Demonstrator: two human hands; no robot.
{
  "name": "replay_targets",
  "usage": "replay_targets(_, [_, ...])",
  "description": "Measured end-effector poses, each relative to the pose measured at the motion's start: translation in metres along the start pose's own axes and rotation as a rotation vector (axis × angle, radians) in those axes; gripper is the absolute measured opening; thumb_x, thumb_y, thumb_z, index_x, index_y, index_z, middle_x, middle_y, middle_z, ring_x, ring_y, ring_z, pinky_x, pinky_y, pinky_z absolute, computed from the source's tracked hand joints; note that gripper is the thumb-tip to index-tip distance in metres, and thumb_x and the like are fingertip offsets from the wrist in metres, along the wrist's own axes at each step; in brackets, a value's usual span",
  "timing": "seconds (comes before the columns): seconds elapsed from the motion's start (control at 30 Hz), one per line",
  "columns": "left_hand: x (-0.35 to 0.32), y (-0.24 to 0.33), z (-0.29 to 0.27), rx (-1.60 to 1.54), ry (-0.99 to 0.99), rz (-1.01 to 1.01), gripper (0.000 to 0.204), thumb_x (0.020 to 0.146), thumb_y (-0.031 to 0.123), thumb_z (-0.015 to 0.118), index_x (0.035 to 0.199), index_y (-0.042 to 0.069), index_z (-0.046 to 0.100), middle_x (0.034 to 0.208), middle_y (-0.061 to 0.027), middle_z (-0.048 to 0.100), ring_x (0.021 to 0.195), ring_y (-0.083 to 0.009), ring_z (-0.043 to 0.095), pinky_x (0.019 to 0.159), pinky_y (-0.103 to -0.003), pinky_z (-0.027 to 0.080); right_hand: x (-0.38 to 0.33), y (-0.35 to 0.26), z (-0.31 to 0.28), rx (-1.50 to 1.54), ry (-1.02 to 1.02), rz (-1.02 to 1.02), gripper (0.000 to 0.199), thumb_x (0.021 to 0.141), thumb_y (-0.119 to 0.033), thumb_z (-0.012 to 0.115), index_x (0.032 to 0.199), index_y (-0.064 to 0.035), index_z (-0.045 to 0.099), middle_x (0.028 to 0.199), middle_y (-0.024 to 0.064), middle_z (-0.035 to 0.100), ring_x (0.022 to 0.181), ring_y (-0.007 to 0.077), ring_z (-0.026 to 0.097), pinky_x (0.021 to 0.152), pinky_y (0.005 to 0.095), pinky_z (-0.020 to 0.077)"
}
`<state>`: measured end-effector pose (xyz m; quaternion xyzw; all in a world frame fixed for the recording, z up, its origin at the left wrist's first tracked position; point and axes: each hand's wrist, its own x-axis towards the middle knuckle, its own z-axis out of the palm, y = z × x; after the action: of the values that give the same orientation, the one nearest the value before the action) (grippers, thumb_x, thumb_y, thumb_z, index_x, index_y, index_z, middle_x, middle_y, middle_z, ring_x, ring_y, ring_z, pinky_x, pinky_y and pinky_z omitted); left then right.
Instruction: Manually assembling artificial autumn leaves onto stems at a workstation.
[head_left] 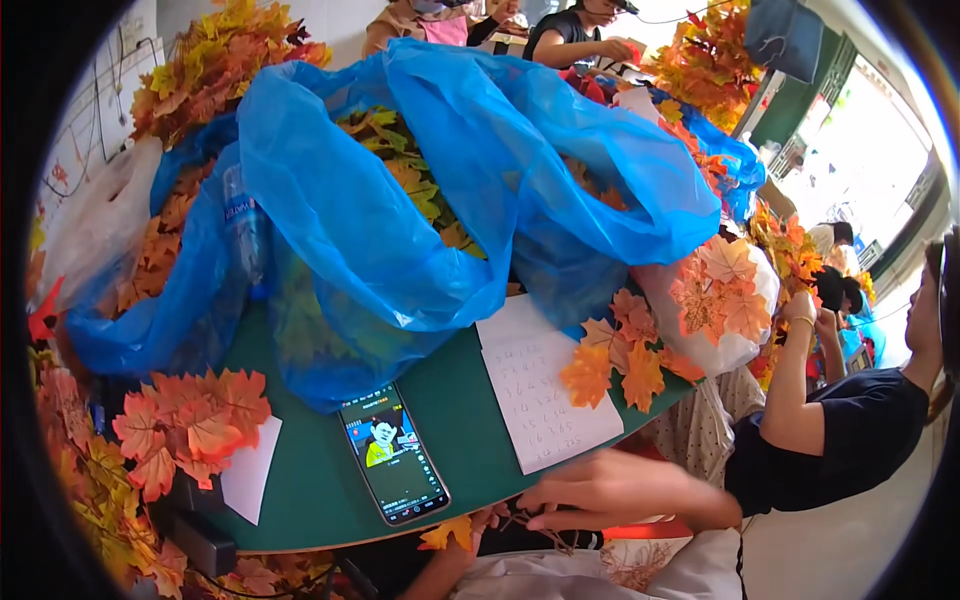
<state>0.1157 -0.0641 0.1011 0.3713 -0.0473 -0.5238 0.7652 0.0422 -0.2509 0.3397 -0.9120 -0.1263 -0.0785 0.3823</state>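
At the near table edge, my left hand (484,524) is closed around thin brown stems (545,532), partly hidden below the edge. A yellow-orange artificial maple leaf (448,533) sticks out on its left side. My right hand (615,488) hovers just above and to the right of the stems, a little smeared by motion. Its fingers are loosely bent and apart, and I see nothing in them. On the green table (300,480) in front lies a phone (395,455) with a lit screen showing a cartoon figure. A sheet of paper with handwriting (550,405) lies right of the phone.
Large blue plastic bags (380,230) with yellow-green leaves cover the far table. A water bottle (243,225) stands at left. Red-orange leaf sprays (195,425) lie left, orange ones (630,350) right. A black box (200,540) sits at the near left corner. A person (830,430) sits right; others work behind.
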Motion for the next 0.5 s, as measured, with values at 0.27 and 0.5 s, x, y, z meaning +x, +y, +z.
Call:
replay_targets(0.27, [0.0,-0.005,-0.009,-0.068,-0.061,-0.06,0.017,0.091,0.02,0.067,0.096,0.004,0.063,0.087,-0.0112,0.067,0.075,-0.0207,0.062,0.066,-0.034,0.047,0.094,-0.05,-0.146,-0.369,0.89,-0.053,0.027,0.095,-0.02,0.059,0.092,0.0065,0.065,0.076,0.0077,0.065,0.063,0.0118,0.061,0.06,0.0235,0.0463])
replay_targets(0.5, [0.006,-0.012,-0.019,-0.067,-0.111,-0.154,0.024,0.092,0.027,0.067,0.096,0.004,0.064,0.086,-0.0111,0.067,0.077,-0.0168,0.06,0.066,-0.029,0.044,0.233,0.071,-0.194,-0.287,0.472,-0.141,0.022,0.092,-0.023,0.063,0.096,-0.0022,0.069,0.079,0.0078,0.067,0.069,0.0186,0.065,0.065,0.0296,0.0509])
